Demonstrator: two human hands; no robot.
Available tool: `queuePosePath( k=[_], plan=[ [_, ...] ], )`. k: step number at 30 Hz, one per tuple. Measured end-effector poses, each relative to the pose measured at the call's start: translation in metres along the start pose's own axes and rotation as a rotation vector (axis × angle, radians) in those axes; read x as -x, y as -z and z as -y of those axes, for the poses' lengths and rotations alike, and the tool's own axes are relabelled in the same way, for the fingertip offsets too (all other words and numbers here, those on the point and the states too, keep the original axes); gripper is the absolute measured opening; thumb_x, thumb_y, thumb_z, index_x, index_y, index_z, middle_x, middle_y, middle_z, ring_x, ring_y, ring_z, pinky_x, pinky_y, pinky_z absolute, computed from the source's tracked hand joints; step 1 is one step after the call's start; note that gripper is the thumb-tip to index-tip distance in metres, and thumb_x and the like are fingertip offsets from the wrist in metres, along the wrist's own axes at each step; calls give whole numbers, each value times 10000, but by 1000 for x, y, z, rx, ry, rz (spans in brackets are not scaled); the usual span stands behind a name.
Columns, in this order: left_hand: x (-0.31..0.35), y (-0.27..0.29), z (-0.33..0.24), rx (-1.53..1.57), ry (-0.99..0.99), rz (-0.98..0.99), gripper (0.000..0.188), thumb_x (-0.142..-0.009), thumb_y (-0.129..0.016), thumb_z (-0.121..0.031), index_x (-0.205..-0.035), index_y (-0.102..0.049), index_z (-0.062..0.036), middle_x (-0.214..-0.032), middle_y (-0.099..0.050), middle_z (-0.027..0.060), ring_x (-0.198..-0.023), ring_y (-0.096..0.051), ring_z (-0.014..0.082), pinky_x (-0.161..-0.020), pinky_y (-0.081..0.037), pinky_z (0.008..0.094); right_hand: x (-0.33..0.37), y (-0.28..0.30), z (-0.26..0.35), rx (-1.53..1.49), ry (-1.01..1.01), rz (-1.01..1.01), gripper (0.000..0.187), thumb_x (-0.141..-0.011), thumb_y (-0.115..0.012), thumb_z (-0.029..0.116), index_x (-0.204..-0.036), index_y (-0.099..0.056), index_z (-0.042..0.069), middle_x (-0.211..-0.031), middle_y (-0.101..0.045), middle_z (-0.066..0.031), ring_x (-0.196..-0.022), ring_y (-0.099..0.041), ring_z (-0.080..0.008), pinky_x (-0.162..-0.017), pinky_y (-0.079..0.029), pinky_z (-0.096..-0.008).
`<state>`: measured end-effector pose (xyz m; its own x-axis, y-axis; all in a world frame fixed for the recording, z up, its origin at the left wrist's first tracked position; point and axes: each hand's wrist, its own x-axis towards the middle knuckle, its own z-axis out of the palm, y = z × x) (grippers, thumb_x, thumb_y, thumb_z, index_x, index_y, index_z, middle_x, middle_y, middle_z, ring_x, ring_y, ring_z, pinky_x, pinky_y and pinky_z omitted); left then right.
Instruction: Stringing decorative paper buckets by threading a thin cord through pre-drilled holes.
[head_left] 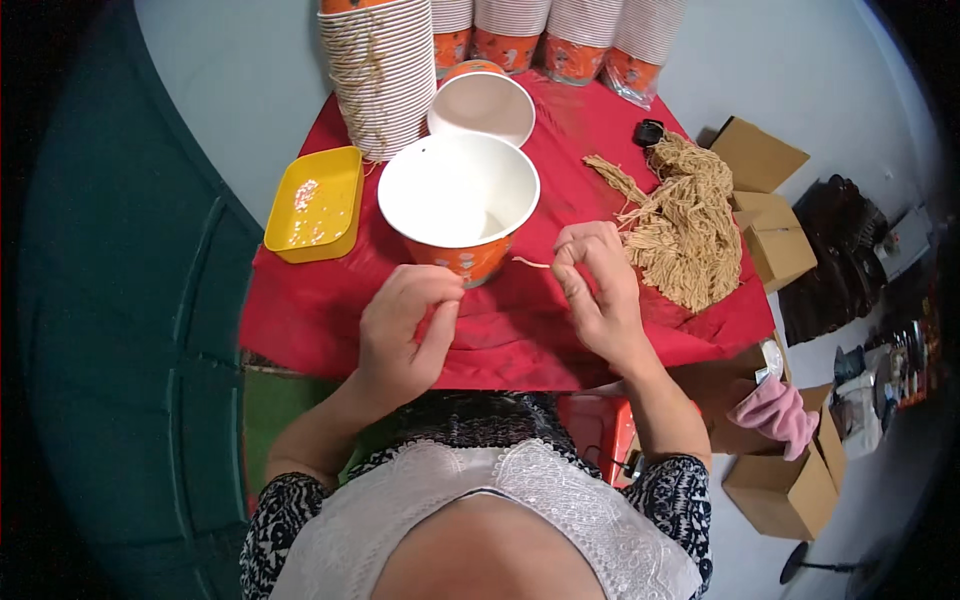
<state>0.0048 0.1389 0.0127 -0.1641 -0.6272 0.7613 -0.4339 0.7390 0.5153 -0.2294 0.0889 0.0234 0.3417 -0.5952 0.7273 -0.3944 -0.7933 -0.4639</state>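
Observation:
A white-lined orange paper bucket (460,200) stands upright in front of me on the red tablecloth, its mouth facing up. At its lower left is my left hand (408,328), thumb and fingers pinched together close to the bucket's side. What that pinch holds, if anything, is too small to make out. To the right of the bucket, my right hand (600,285) has thumb and forefinger closed on a short tan cord (532,263), whose end sticks out toward the bucket. A heap of tan cords (695,225) lies just beyond the right hand.
Behind the bucket, another paper bucket (482,108) lies tilted. A tall stack of nested buckets (380,80) rises at the back left, with more wrapped stacks (575,40) by the wall. A yellow tray (345,225) holds small pale bits. Cardboard boxes (775,235) stand at right.

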Motion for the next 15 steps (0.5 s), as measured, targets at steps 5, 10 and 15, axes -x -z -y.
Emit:
queuePosePath(
  k=[5,10,15],
  plan=[
    [15,-10,-9,194,289,42,161,-959,-465,2,-1074,-572,36,-975,-628,99,-820,-610,120,-738,-494,246,13,-17,18,-137,-28,-56,87,-835,-616,-3,-845,-539,35,-931,-570,-117,-885,-523,-273,-804,-431,-362],
    [5,-10,-12,446,675,144,283,-1012,-436,-209,-945,-597,13,-814,-621,65,-654,-579,99,-575,-447,223,21,-29,26,-154,-30,-76,80,-835,-616,-1,-848,-544,32,-920,-574,-125,-862,-528,-277,-795,-430,-364],
    [-2,-20,-11,631,861,222,355,-1010,-497,-279,-759,-563,-37,-611,-536,16,-474,-480,78,-426,-363,216,28,-35,31,-125,3,-68,88,-826,-620,-15,-851,-546,25,-913,-576,-134,-859,-538,-282,-791,-436,-369]
  ],
)
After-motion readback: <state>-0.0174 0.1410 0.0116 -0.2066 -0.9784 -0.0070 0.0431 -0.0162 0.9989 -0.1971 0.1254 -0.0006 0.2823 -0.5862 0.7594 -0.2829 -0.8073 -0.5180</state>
